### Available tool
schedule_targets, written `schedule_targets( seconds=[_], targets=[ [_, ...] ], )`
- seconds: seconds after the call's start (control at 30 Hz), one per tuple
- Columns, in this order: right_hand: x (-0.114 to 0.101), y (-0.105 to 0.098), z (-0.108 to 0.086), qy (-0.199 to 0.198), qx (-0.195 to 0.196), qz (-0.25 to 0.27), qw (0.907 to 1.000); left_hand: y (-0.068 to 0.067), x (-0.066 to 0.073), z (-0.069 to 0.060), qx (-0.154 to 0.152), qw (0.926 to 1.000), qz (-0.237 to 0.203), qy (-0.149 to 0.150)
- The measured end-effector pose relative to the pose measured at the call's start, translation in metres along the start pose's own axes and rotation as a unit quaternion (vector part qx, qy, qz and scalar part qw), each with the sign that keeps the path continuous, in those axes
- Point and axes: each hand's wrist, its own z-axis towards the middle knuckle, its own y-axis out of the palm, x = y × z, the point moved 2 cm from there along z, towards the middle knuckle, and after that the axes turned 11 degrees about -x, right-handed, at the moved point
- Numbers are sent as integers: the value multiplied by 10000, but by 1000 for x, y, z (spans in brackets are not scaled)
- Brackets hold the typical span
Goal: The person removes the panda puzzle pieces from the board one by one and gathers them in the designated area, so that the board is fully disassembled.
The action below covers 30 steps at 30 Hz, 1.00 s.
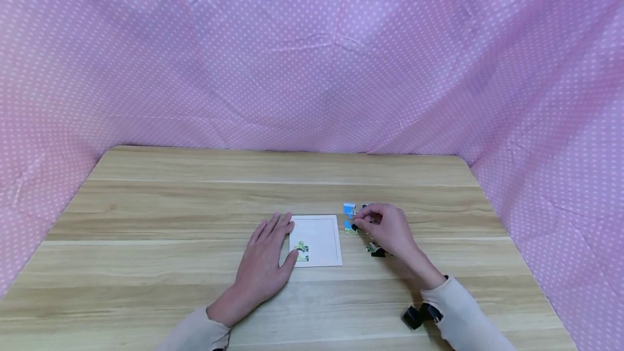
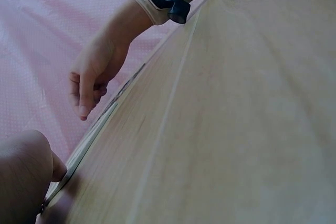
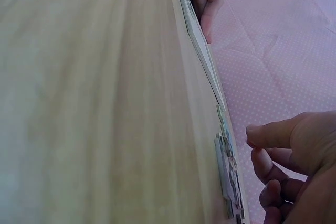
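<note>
A square white puzzle board [image 1: 324,242] with a raised rim lies flat on the table. One green patterned puzzle piece [image 1: 303,252] sits in its lower left corner. My left hand [image 1: 265,259] rests along the board's left edge, fingers extended and thumb near that piece. Right of the board lie several loose puzzle pieces [image 1: 349,209], some blue, others green and black. Over them hovers my right hand [image 1: 385,229], its thumb and index finger close together; the right wrist view shows nothing between these fingertips [image 3: 252,129]. The hand hides part of the pieces.
A black wrist camera [image 1: 420,316] is strapped at the right sleeve, just above the wooden table [image 1: 195,194]. Pink dotted cloth [image 1: 312,69] hangs behind and beside the table.
</note>
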Motion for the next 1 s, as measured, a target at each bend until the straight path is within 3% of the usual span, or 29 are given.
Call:
schedule_targets(
  seconds=[0.53, 1.0],
  targets=[
    [-17, 6, -5, -178, 13, 333, 9993, -1, 2, 0, -77, 10000, 32, 12],
    [-30, 14, -8, -521, 98, 137, 9985, 0, 2, 0, -56, 10000, 19, -23]
  ],
)
